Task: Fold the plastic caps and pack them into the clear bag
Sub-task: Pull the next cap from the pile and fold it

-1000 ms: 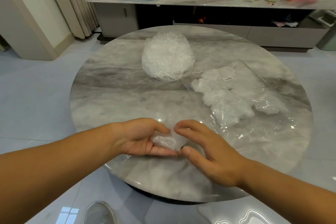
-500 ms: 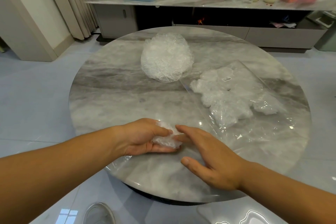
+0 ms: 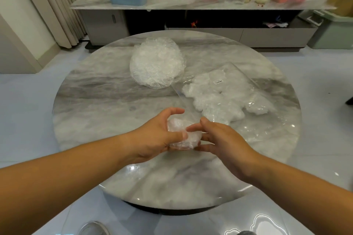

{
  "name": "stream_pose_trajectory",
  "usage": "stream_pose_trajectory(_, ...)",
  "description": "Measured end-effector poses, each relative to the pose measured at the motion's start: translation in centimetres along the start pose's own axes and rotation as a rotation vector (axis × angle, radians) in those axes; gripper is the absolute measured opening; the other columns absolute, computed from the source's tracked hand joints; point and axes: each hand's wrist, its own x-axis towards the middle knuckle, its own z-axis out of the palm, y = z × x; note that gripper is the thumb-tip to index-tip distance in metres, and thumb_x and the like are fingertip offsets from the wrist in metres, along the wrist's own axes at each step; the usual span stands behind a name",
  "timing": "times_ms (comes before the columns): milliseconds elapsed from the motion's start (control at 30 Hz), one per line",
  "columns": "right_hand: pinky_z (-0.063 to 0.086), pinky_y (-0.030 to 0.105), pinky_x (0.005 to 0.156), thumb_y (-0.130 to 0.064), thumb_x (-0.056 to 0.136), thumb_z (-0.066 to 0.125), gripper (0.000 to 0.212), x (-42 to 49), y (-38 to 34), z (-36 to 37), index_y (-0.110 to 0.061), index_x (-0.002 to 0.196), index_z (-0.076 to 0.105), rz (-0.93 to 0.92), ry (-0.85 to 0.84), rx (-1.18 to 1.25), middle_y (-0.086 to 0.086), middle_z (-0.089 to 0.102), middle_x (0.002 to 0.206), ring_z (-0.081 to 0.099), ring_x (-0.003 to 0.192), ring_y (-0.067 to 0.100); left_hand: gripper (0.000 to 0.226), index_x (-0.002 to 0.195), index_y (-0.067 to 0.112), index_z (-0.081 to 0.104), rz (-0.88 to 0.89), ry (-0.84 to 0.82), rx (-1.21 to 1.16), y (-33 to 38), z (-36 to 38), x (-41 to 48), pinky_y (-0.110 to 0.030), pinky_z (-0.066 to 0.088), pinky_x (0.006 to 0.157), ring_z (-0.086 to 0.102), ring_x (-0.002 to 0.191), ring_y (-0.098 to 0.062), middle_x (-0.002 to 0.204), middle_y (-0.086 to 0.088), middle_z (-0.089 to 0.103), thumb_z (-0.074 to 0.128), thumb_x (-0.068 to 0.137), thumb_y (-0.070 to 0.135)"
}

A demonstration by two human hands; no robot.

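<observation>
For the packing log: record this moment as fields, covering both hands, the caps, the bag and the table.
left hand: grips a crumpled cap
right hand: fingers touch the same cap
unfolded caps: pile on the far side of the table
clear bag: lying on the table, right of the pile
packed caps: white clump inside the clear bag

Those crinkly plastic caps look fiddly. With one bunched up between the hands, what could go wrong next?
1. The folded cap, gripped by the left hand with fingers of the right hand touching it, looks springy; it may puff open once released.
2. The clear bag lies flat and limp on the table, so pushing the cap in could drag the bag or nudge the packed caps out.
</observation>
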Motion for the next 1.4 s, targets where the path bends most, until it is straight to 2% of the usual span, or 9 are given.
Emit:
stream_pose_trajectory(200, 0.056, 0.036, 0.097, -0.041, 0.107, 0.040, 0.044, -2.0, -0.8, -3.1, -0.019, 0.105, 0.078, -0.115, 0.125, -0.206, -0.003, 0.078, 0.102, 0.072, 0.100, 0.012, 0.063, 0.139, 0.030, 0.040, 0.068, -0.008, 0.110, 1.3, 3.8, 1.2, -0.046, 0.059, 0.089, 0.073, 0.103, -0.026, 0.126, -0.010, 0.065, 0.073, 0.090, 0.012)
stream_pose_trajectory(300, 0.057, 0.030, 0.088, -0.042, 0.106, 0.042, 0.046, -2.2, -1.7, -6.2, -0.020, 0.093, 0.079, -0.210, 0.328, -0.212, -0.003, 0.079, 0.092, 0.073, 0.091, 0.011, 0.040, 0.128, 0.023, 0.050, 0.061, 0.061, 0.177, 2.0, 6.0, 2.2, -0.041, 0.059, 0.090, 0.073, 0.100, -0.019, 0.122, -0.005, 0.065, 0.066, 0.094, 0.034)
stream_pose_trajectory(400, 0.057, 0.037, 0.087, -0.052, 0.106, 0.037, 0.061, -1.4, -1.7, -11.1, -0.020, 0.077, 0.080, -0.207, 0.531, -0.198, 0.008, 0.077, 0.091, 0.073, 0.091, 0.025, 0.023, 0.112, 0.026, 0.065, 0.187, 0.104, 0.490, 2.5, 7.7, 2.9, -0.012, 0.046, 0.091, 0.062, 0.102, -0.001, 0.115, 0.014, 0.063, 0.052, 0.101, 0.042)
stream_pose_trajectory(467, 0.056, 0.038, 0.083, -0.059, 0.105, 0.032, 0.070, -1.3, -1.4, -13.9, -0.021, 0.069, 0.080, -0.128, 0.554, -0.196, 0.008, 0.077, 0.086, 0.071, 0.089, 0.029, 0.030, 0.114, 0.029, 0.068, 0.277, 0.023, 0.699, 2.5, 8.9, 3.2, -0.002, 0.031, 0.092, 0.046, 0.122, 0.007, 0.136, 0.022, 0.049, 0.045, 0.103, 0.045)
stream_pose_trajectory(567, 0.052, 0.032, 0.072, -0.063, 0.103, 0.028, 0.079, -2.1, -0.6, -16.5, -0.013, 0.065, 0.075, -0.010, 0.549, -0.157, 0.001, 0.073, 0.068, 0.067, 0.075, 0.024, 0.040, 0.126, 0.037, 0.065, 0.315, -0.147, 0.938, 2.0, 10.6, 4.0, -0.022, 0.014, 0.119, 0.001, 0.151, 0.002, 0.165, 0.019, 0.006, 0.036, 0.103, 0.054)
stream_pose_trajectory(733, 0.053, 0.031, 0.077, -0.068, 0.099, 0.023, 0.085, -3.1, 1.7, -18.5, -0.009, 0.073, 0.078, 0.059, 0.493, -0.263, 0.008, 0.076, 0.084, 0.069, 0.085, 0.024, 0.061, 0.152, 0.038, 0.037, 0.307, -0.254, 1.342, 0.2, 12.5, 5.5, -0.037, -0.013, 0.123, -0.035, 0.145, -0.006, 0.164, 0.006, -0.026, 0.021, 0.100, 0.065)
stream_pose_trajectory(833, 0.055, 0.033, 0.089, -0.076, 0.090, 0.023, 0.086, -3.0, 2.4, -19.1, -0.015, 0.075, 0.082, 0.070, 0.491, -0.284, 0.009, 0.077, 0.095, 0.071, 0.095, 0.024, 0.073, 0.159, 0.032, 0.019, 0.285, -0.246, 1.496, -0.6, 12.1, 6.0, -0.038, -0.017, 0.122, -0.039, 0.143, -0.009, 0.162, 0.003, -0.032, 0.016, 0.097, 0.070)
stream_pose_trajectory(1033, 0.054, 0.038, 0.097, -0.066, 0.101, 0.024, 0.077, -2.2, 2.1, -18.7, -0.012, 0.093, 0.078, 0.099, 0.508, -0.142, 0.012, 0.073, 0.108, 0.070, 0.101, 0.027, 0.085, 0.158, 0.026, -0.014, 0.327, -0.239, 1.530, -0.9, 10.9, 6.2, -0.038, -0.010, 0.124, -0.034, 0.145, -0.005, 0.160, 0.008, -0.034, 0.012, 0.093, 0.073)
stream_pose_trajectory(1400, 0.044, 0.065, 0.105, -0.083, 0.088, 0.038, 0.101, -0.8, 0.1, -17.7, -0.004, 0.151, 0.038, 0.186, 0.299, 0.622, 0.016, 0.050, 0.149, 0.046, 0.140, 0.035, 0.085, 0.157, 0.031, -0.017, 0.349, -0.325, 1.457, -0.7, 10.3, 5.6, -0.050, -0.007, 0.124, -0.030, 0.145, 0.002, 0.159, 0.019, -0.033, 0.022, 0.094, 0.073)
